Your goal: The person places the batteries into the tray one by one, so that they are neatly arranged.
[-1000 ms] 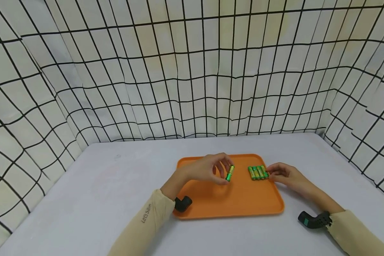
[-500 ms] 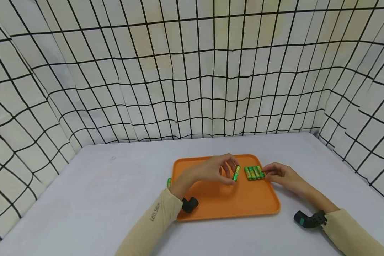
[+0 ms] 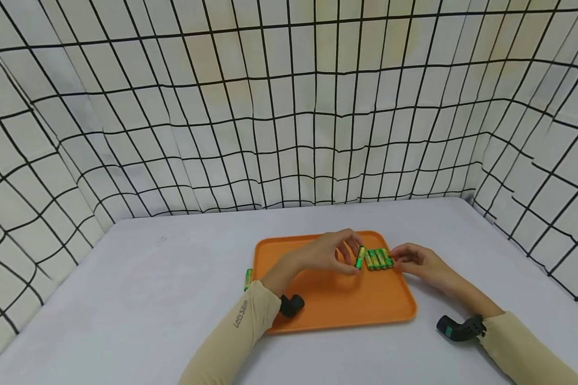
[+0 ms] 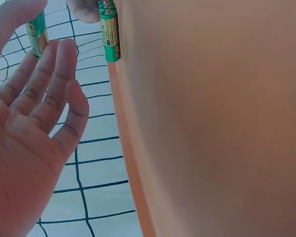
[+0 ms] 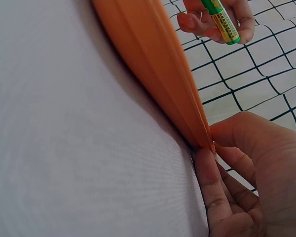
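My left hand (image 3: 334,254) pinches a green and gold battery (image 3: 360,258) between thumb and fingertips, tilted upright just left of a row of batteries (image 3: 379,259). That row of several like batteries lies side by side near the right end of an orange tray (image 3: 339,313). In the left wrist view the held battery (image 4: 37,34) is partly cut off by the top edge. My right hand (image 3: 426,264) is at the tray's right rim, beside the row's end. The right wrist view shows its thumb and fingers gripping that rim (image 5: 200,116) from either side.
Another battery (image 3: 248,279) lies on the white table (image 3: 139,278), against the tray's left side and partly behind the left sleeve. Black netting over white sheeting (image 3: 289,117) walls in the back and sides. Both wrists carry black devices (image 3: 459,328).
My left hand has moved right with its battery, up close to the row. The scene has shifted left in the head view, and the battery left of the tray has come into sight.
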{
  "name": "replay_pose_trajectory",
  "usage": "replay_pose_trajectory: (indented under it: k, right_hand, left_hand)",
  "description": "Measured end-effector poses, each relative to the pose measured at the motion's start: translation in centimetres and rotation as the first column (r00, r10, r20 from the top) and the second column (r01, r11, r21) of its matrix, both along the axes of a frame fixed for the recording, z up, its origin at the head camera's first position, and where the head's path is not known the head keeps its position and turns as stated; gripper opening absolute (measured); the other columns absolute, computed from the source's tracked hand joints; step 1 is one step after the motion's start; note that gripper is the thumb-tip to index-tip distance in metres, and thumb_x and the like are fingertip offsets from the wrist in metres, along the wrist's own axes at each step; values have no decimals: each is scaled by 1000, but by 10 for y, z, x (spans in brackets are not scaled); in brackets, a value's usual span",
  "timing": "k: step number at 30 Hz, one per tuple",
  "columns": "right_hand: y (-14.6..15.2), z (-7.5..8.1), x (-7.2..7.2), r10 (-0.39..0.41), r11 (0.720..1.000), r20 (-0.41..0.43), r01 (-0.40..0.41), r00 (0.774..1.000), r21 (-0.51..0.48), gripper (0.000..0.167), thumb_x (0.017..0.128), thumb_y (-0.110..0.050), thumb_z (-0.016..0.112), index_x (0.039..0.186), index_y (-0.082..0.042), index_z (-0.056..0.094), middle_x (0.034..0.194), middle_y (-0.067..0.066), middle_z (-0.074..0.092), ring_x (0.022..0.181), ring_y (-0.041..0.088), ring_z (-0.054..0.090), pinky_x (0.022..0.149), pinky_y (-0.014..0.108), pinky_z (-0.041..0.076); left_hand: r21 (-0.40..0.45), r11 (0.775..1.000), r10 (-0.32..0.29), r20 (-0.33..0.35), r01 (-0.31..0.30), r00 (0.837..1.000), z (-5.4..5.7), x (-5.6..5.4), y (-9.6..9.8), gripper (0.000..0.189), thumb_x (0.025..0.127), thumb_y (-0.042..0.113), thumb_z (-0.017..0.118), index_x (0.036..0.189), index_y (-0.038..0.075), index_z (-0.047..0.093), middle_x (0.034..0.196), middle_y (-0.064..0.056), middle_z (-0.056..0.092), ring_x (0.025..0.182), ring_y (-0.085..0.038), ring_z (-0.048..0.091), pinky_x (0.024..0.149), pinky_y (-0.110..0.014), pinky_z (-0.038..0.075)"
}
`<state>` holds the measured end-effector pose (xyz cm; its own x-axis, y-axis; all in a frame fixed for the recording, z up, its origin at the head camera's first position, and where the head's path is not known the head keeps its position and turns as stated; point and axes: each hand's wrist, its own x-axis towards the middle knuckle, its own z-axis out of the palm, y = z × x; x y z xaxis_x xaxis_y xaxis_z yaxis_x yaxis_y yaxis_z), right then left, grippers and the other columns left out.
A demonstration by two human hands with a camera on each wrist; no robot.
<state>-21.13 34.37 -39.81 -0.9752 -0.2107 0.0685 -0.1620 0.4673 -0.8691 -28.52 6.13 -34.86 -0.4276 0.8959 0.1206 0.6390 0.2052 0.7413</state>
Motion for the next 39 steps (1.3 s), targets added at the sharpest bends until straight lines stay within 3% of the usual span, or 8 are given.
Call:
replay_pose_trajectory:
  k: [9, 20, 27, 39]
  right_hand:
    - [2, -2, -2, 7, 1000, 6, -6, 1000, -12, 38, 96, -18, 64, 125, 5, 55, 118, 18, 61, 98, 8, 60, 84, 19, 49]
    - [3, -1, -2, 6, 1000, 10, -6, 1000, -14, 38, 95, -18, 65, 124, 5, 55, 117, 17, 61, 98, 9, 60, 84, 18, 49]
    - [3, -3, -3, 14, 1000, 3, -14, 1000, -27, 38, 95, -17, 64, 124, 6, 55, 117, 19, 61, 98, 8, 60, 84, 19, 49]
    - [3, -2, -2, 15, 1000, 6, -14, 1000, -23, 38, 96, -17, 64, 124, 6, 55, 117, 19, 61, 98, 9, 59, 84, 19, 49]
  left_hand:
    - [6, 1000, 8, 41, -8, 999, -7, -5, 8, 46, 85, 17, 77, 124, 11, 52, 106, -1, 60, 88, -8, 63, 79, -24, 52]
    - [45, 996, 74, 152, -82, 986, -15, -8, 9, 46, 87, 15, 75, 127, 10, 51, 111, -5, 59, 94, -13, 62, 86, -26, 50]
    - [27, 987, 150, 164, -157, 975, -23, -12, 10, 47, 85, 15, 77, 125, 9, 53, 108, -2, 59, 91, -11, 60, 88, -25, 48]
    - [-35, 978, 209, 134, -206, 969, -29, -11, 20, 51, 84, 21, 78, 127, 13, 52, 113, -2, 59, 90, -10, 61, 77, -24, 52]
